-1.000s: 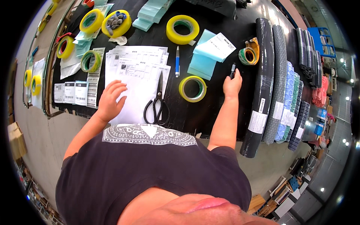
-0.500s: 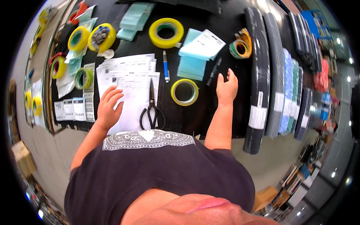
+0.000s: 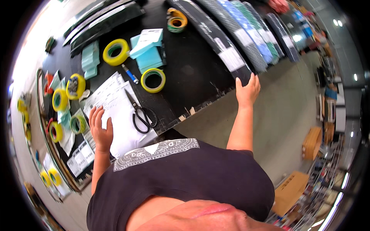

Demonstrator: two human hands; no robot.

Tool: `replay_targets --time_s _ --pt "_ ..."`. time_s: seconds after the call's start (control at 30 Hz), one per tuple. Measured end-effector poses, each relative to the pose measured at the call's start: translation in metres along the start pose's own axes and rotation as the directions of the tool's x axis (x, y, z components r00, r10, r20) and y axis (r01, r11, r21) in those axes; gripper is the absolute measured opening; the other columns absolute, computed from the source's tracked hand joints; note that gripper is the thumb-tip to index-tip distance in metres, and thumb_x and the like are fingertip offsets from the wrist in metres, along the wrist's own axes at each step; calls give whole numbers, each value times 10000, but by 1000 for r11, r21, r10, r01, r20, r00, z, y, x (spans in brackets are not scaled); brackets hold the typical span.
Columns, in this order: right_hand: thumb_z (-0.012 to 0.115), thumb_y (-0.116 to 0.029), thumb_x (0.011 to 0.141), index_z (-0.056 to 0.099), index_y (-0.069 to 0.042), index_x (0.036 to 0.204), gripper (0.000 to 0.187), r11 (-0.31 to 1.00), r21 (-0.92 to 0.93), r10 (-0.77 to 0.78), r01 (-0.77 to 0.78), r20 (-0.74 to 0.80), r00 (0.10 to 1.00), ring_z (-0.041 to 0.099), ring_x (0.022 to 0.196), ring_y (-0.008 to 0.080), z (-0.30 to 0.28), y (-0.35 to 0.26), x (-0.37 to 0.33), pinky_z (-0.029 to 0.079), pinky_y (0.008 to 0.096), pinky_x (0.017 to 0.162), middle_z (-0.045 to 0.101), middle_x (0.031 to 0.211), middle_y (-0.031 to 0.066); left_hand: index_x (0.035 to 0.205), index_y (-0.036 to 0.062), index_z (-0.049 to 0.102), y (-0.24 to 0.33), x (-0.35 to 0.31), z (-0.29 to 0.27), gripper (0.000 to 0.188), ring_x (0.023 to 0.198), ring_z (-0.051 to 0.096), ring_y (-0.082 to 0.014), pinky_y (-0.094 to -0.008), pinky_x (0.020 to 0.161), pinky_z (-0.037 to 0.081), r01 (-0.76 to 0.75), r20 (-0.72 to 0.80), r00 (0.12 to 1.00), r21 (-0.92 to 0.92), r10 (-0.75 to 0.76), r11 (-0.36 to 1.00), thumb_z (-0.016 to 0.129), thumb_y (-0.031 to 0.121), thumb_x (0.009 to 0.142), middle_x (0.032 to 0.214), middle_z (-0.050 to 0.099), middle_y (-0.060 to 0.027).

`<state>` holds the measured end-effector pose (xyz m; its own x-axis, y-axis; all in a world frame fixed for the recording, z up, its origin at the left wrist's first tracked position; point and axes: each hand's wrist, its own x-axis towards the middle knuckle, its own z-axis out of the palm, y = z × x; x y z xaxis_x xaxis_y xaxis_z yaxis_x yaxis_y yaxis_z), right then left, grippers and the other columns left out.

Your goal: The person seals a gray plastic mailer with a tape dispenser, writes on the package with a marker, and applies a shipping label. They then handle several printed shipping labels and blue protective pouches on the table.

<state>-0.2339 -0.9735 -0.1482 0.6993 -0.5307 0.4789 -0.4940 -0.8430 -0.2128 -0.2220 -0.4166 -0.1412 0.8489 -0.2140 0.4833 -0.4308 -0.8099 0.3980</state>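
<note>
My left hand (image 3: 101,131) hovers over the left edge of the white printed sheets (image 3: 119,115), fingers spread, holding nothing. On those sheets lies a pair of black scissors (image 3: 139,113), blades pointing away from me. My right hand (image 3: 248,91) reaches to the near end of a long black plastic-wrapped roll (image 3: 210,34) with a white label. Its thumb and fingers are apart at that end; whether they touch it I cannot make out. Between my hands a yellow tape roll (image 3: 162,87) lies on the black table, with a blue pen (image 3: 130,74) beyond the sheets.
Light-blue slips (image 3: 148,59) and a larger yellow tape roll (image 3: 125,57) lie farther back. An orange tape dispenser (image 3: 177,21) stands near the wrapped rolls. More wrapped rolls (image 3: 246,38) line the right side. Several tape rolls crowd the left. Cardboard boxes (image 3: 291,192) stand on the floor.
My view and body have turned right. My right hand has moved from beside the black marker to the near end of the black roll. My left hand stays open by the sheets.
</note>
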Motion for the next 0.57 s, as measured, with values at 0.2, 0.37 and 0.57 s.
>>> replay_targets --time_s 0.2,0.37,0.57 --pt "719 -491 830 427 0 1433 830 898 21 422 -439 241 874 373 1382 398 -49 114 -125 313 485 1145 404 1472 258 1215 27 572 71 30 39 446 1327 460 -365 -454 1111 347 -150 -1 988 -172 152 974 713 33 792 1297 604 -135" --pt "709 -441 858 393 14 1450 811 673 73 678 -736 337 654 373 1398 369 -91 213 -168 354 440 1137 391 1491 244 1151 14 595 223 63 88 465 1284 499 -377 -471 1074 391 -362 9 918 -391 397 846 753 9 713 1274 612 -136" --pt "736 -366 851 378 23 1461 807 480 266 728 -836 410 549 382 1409 338 -73 426 -203 328 465 1150 344 1535 249 884 98 680 436 76 215 212 1239 534 -388 -467 1023 442 -577 33 517 -725 855 377 786 60 704 1147 668 -100"
